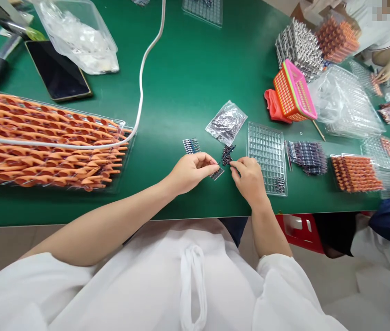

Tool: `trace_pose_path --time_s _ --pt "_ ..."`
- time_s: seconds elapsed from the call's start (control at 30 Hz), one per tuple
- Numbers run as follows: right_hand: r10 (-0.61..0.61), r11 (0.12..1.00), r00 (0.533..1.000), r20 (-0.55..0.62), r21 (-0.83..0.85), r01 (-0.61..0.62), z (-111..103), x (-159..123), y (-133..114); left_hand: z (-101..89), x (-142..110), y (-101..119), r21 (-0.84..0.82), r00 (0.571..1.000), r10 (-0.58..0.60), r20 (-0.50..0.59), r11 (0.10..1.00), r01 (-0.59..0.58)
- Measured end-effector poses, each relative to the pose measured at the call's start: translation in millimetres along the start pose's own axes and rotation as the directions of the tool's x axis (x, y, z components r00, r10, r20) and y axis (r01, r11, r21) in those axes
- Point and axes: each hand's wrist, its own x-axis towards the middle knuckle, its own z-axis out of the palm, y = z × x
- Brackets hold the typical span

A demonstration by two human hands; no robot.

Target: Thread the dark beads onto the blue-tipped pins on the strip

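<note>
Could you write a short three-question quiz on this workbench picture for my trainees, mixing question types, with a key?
1. True or false: the white cable passes over the long orange twisted parts.
2. Which of these is nearest the right hand?
A) smartphone
B) pile of small dark pieces
C) pink and orange basket
3. Fill in: the short strip of small parts is held in the ____ hand.

Key:
1. True
2. B
3. left hand

Loose parts (227, 156) on table (188, 82), plastic bag (227, 120) behind them, tray (266, 149) to their right
</note>
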Motion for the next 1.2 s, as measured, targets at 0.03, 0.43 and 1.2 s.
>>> trace_pose_path --time_s 0.03,0.43,1.2 --pt "-0.007 1.000 1.000 -0.001 -0.008 0.007 0 -1 0 -0.2 0 0 0.002 1.000 -0.001 -0.003 1.000 0.001" --pt "-0.016 0.999 0.996 -0.090 0.031 0.019 -4 -10 -2 -0.9 3 -6 -0.060 1.000 0.004 -0.011 0.998 -0.005" --pt "0.226 0.814 0.961 -0.161 0.573 -0.095 -15 -9 -25 1.5 -3 -6 -0.082 0.992 0.075 0.104 0.994 -0.067"
